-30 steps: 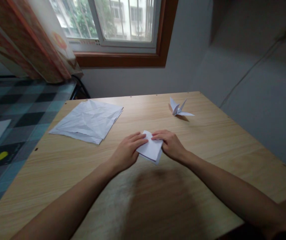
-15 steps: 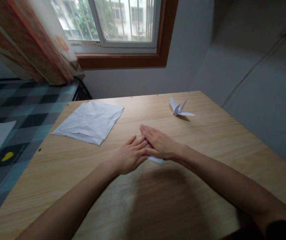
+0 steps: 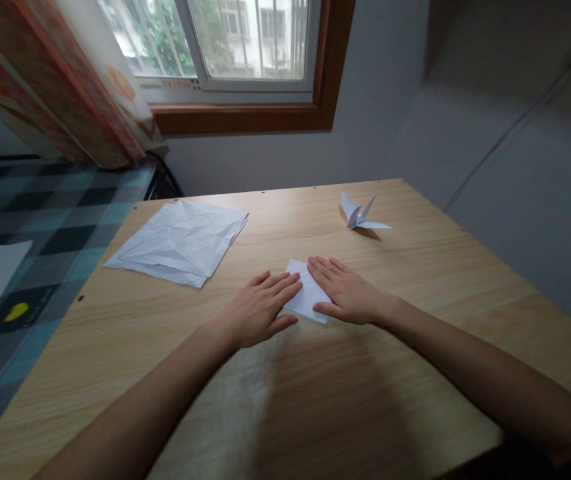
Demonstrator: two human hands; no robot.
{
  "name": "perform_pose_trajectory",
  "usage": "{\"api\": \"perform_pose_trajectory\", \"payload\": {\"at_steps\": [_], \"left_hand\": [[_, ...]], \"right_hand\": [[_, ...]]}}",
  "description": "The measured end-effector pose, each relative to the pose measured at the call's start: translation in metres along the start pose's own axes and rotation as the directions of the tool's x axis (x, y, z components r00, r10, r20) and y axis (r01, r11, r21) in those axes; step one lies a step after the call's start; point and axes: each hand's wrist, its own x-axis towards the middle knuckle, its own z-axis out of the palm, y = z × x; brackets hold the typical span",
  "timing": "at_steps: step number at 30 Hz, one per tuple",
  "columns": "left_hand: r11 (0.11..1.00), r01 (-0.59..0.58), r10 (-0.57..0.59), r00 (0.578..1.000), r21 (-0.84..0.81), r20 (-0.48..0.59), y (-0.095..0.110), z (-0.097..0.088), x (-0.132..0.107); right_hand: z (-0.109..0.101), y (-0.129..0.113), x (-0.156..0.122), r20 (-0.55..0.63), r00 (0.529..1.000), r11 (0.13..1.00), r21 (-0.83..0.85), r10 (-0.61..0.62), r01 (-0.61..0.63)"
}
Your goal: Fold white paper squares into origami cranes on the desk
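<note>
Folded white paper (image 3: 308,298) is pinned flat on a pale wooden table (image 3: 430,287) at the centre of the frame, pressed from both sides by a person's bare hands. The left hand (image 3: 260,308) is laid palm down with its fingers stretched out, and its fingertips rest on the left edge of the paper. The right hand (image 3: 348,297) is spread the same way over the paper's right part, thumb at the near corner. Nothing is gripped by either hand. A strip of the sheet is left showing between the two sets of fingers, which lie near each other without touching.

A small paper crane (image 3: 360,217) is seen standing towards the upper right of the tabletop, well apart from the hands. A stack of creased white sheets (image 3: 180,241) is spread at the table's upper left. A wood-framed window (image 3: 245,47) and a patterned curtain (image 3: 65,87) are seen along the top of the frame, with a checked cloth (image 3: 50,213) at far left.
</note>
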Motion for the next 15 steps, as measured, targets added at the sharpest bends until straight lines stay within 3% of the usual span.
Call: {"api": "perform_pose_trajectory", "payload": {"at_steps": [3, 9, 15], "left_hand": [[0.998, 0.024, -0.023, 0.999, 0.058, -0.023, 0.004, -0.003, 0.001], [0.988, 0.096, -0.087, 0.994, 0.118, -0.072, 0.013, -0.006, 0.004], [0.997, 0.05, -0.054, 0.995, -0.051, -0.082, -0.001, -0.012, 0.0]], "right_hand": [[-0.006, -0.005, -0.005, -0.107, 0.994, 1.0, -0.005, 0.007, -0.007], [-0.011, -0.02, -0.004, -0.187, 0.97, 0.987, -0.005, -0.158, 0.16], [-0.007, -0.017, -0.008, -0.233, 0.965, 0.987, 0.084, -0.117, 0.14]]}}
